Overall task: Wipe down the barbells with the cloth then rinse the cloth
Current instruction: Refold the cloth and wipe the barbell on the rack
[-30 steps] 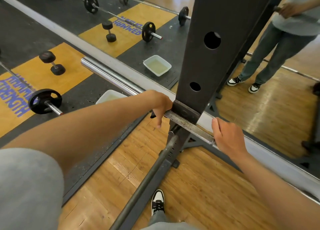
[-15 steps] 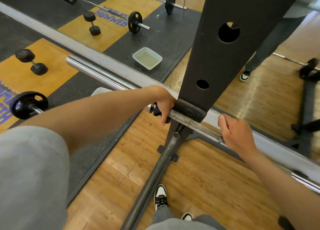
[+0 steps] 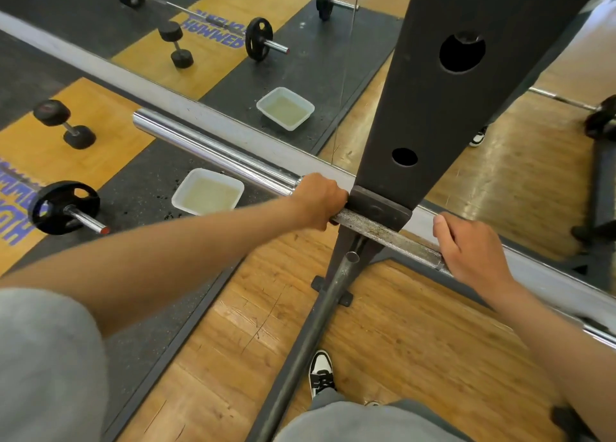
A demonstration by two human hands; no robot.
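Left to right: a white tub of cloudy water [image 3: 207,193] stands on the black mat. The left hand [image 3: 320,201] is curled round the barbell [image 3: 213,151] just left of the rack upright [image 3: 443,85]. The right hand [image 3: 466,251] grips the knurled shaft on the other side. No cloth is visible; whether the left hand hides one cannot be told. Judged: wiping stage. Next move requires sliding along the shaft, then rinsing at the tub.
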